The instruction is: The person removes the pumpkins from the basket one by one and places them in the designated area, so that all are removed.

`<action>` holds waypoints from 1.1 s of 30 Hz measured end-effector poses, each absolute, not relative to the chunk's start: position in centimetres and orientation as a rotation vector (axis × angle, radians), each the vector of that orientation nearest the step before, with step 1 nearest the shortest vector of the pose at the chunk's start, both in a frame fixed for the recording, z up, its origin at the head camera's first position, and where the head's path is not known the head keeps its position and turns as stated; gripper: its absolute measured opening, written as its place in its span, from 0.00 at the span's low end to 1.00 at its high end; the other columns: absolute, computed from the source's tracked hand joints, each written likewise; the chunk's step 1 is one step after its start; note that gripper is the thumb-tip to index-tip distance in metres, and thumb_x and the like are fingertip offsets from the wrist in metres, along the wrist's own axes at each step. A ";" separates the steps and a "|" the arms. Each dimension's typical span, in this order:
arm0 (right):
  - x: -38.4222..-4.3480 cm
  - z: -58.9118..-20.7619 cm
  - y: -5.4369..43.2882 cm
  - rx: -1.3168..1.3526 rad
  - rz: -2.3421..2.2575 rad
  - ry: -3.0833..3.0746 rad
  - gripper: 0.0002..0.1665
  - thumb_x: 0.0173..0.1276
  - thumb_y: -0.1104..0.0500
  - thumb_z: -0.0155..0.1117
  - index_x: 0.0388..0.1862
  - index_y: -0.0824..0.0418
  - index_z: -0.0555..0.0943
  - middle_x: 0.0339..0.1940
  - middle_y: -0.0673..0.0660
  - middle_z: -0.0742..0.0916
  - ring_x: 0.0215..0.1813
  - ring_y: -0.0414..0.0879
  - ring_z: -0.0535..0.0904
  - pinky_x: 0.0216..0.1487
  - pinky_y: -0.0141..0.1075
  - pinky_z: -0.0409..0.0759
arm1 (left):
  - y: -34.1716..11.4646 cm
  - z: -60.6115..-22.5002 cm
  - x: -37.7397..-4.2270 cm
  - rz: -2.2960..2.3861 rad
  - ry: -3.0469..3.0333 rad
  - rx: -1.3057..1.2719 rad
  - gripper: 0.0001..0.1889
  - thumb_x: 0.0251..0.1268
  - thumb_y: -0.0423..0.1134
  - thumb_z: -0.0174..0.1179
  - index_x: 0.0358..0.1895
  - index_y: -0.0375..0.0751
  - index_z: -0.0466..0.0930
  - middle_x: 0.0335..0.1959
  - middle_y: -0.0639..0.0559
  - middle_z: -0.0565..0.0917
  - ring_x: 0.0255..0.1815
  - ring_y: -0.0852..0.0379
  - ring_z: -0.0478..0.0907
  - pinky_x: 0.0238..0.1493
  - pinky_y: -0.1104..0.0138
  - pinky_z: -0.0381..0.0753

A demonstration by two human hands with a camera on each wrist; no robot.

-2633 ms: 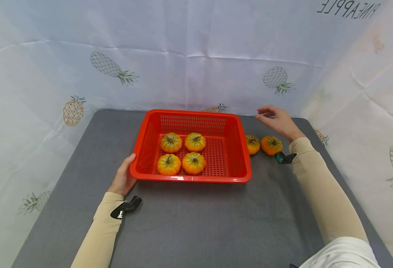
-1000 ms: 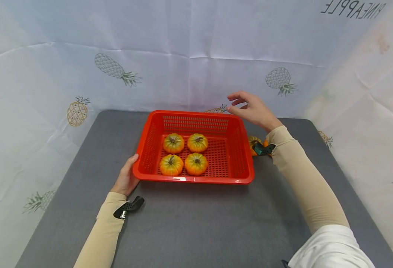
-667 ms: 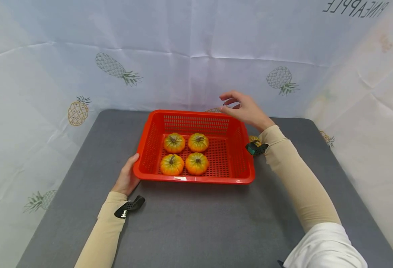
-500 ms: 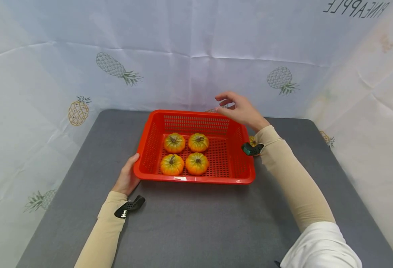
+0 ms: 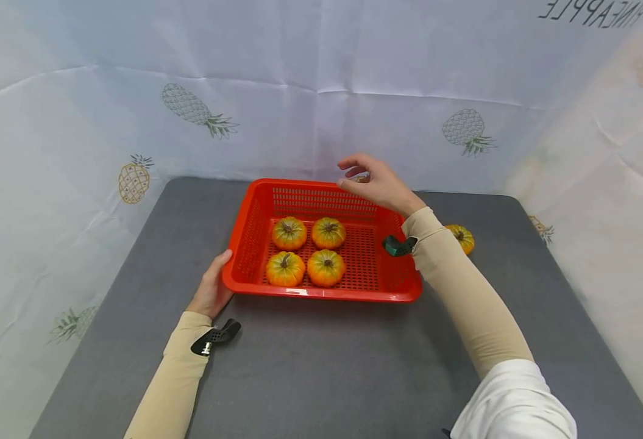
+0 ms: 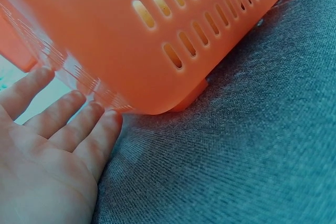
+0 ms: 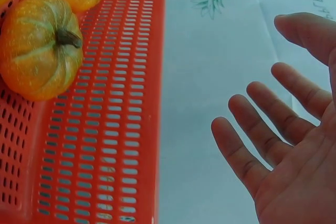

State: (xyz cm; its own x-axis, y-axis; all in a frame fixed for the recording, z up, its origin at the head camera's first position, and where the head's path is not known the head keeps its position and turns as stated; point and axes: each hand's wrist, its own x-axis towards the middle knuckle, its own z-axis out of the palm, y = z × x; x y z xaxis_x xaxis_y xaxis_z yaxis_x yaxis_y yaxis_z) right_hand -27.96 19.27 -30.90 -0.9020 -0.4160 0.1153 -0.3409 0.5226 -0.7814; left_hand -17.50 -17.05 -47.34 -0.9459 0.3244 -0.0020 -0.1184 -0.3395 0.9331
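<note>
A red plastic basket [image 5: 321, 292] with slotted walls stands on the table, several small orange-and-yellow pumpkins [image 5: 326, 268] inside its left and middle part. At its left front corner is my left hand [image 5: 211, 289]; in the left wrist view its fingers [image 6: 100, 135] reach out loosely, fingertips at the basket's outer wall. My right hand [image 5: 378, 185] hovers by the back rim, toward the right, holding nothing. The right wrist view shows that hand's fingers [image 7: 239, 148] spread apart, off to the side of the basket wall.
Outside the basket, one more pumpkin [image 5: 460, 238] shows on the right of the grey table [image 5: 321, 366], partly behind my right forearm [image 5: 464, 292]. A white sheet [image 5: 277, 116] printed with pineapples hangs behind the table and along its sides.
My right hand has moved left, from over the loose pumpkins on the right to the basket's back rim. The forearm now covers one loose pumpkin. My left hand stays at the basket corner.
</note>
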 end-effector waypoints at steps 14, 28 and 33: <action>-28.3 -32.4 17.6 -0.702 -1.328 2.626 0.27 0.71 0.49 0.67 0.67 0.53 0.75 0.67 0.53 0.79 0.64 0.48 0.77 0.67 0.49 0.74 | -17.1 -47.2 -17.6 2.345 1.620 0.262 0.23 0.79 0.56 0.42 0.63 0.45 0.69 0.50 0.56 0.81 0.50 0.60 0.78 0.53 0.67 0.80; -28.7 -34.5 17.0 -0.693 -1.265 2.562 0.32 0.72 0.47 0.66 0.70 0.57 0.73 0.70 0.56 0.77 0.66 0.50 0.75 0.66 0.51 0.75 | -17.0 -47.3 -17.7 2.337 1.633 0.213 0.22 0.79 0.56 0.42 0.62 0.47 0.69 0.50 0.57 0.81 0.49 0.60 0.78 0.52 0.68 0.80; -28.8 -35.0 16.8 -0.681 -1.254 2.540 0.32 0.71 0.47 0.67 0.69 0.57 0.73 0.70 0.57 0.77 0.66 0.52 0.73 0.66 0.52 0.73 | -17.1 -47.3 -17.7 2.323 1.652 0.215 0.23 0.79 0.57 0.42 0.63 0.46 0.68 0.50 0.56 0.80 0.50 0.59 0.77 0.53 0.67 0.80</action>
State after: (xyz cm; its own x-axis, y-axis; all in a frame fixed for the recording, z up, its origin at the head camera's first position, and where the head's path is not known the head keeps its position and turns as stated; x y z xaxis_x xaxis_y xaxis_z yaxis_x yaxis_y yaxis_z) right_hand -28.79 16.84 -35.01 -0.8661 -0.4999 0.0015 -0.3051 0.5262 -0.7937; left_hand -17.67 -17.07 -47.32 -0.9492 0.3119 -0.0414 -0.1416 -0.3058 0.9415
